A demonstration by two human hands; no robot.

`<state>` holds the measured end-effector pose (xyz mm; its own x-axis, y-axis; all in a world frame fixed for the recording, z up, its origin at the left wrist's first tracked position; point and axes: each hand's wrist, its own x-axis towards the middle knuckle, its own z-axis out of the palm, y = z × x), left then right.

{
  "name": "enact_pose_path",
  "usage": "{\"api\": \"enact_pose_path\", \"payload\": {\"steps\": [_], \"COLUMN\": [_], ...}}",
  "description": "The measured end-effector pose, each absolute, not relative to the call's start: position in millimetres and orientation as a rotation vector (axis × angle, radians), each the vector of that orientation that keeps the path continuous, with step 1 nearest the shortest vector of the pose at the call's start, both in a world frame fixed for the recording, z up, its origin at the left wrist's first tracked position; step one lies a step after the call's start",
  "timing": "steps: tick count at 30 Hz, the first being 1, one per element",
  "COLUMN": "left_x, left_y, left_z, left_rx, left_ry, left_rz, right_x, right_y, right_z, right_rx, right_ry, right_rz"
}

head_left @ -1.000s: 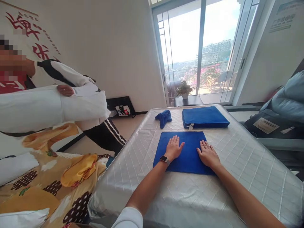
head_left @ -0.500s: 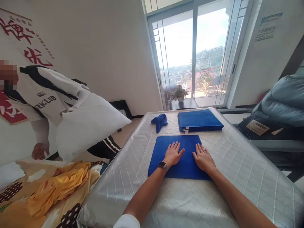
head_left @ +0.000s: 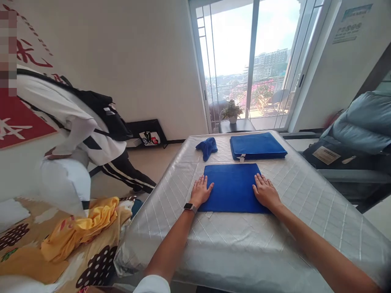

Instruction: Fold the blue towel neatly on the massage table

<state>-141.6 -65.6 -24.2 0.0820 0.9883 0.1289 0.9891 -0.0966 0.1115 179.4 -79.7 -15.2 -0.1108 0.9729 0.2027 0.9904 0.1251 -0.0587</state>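
Observation:
A folded blue cloth (head_left: 230,189) lies flat on the silver quilted table cover (head_left: 171,195). My left hand (head_left: 201,190) rests on its left edge, palm down, fingers stretched out. On the opposite edge lies my right hand (head_left: 266,192), also flat with fingers extended. A small white tag sticks out from the cloth's near edge. Beyond it sits a stack of folded blue cloths (head_left: 258,145) with a white label at its front corner. A crumpled blue cloth (head_left: 207,148) lies to the left of the stack.
At left, a person (head_left: 73,122) with a black backpack bends over a bed, holding a white pillow (head_left: 65,181). Yellow fabric (head_left: 82,232) lies crumpled on the patterned bedding. A dark chair (head_left: 345,158) with a grey jacket stands at right, and a potted plant (head_left: 232,112) is near the glass door.
My left hand has moved left from the middle of the cloth to its edge; my right hand stays at the right edge. The person has lowered the pillow toward the bed.

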Motion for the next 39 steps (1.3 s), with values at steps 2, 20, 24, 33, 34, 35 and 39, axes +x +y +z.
{"api": "enact_pose_path", "payload": {"steps": [2, 20, 24, 33, 34, 35, 39], "left_x": [-141.9, 56.9, 29.0, -130.5, -140.1, -146.6, -151.0], "left_y": [-65.9, -91.7, -94.6, -127.9, -133.3, -138.0, -148.0], "left_z": [-23.0, -8.2, -11.7, -17.0, -19.1, -20.9, -22.9], "left_rx": [-2.308, -2.85, -2.825, -2.449, -2.43, -2.421, -2.411], "left_ry": [-2.094, -1.429, -1.484, -1.976, -1.989, -1.996, -2.005], "left_rz": [-0.273, -0.334, -0.313, -0.128, -0.127, -0.133, -0.214], "right_x": [181.6, 193.6, 192.6, 192.6, 192.6, 192.7, 197.4], "right_y": [-95.6, -132.5, -131.9, -127.4, -127.5, -127.8, -131.0], "right_z": [-15.3, -31.7, -30.0, -33.8, -34.0, -33.9, -28.8], "right_rx": [-1.941, -1.92, -1.963, -1.987, -1.99, -1.992, -1.938], "right_ry": [-2.244, -2.295, -2.291, -2.277, -2.282, -2.286, -2.289], "right_rz": [-0.098, 0.001, 0.023, 0.095, 0.089, 0.081, 0.025]}}
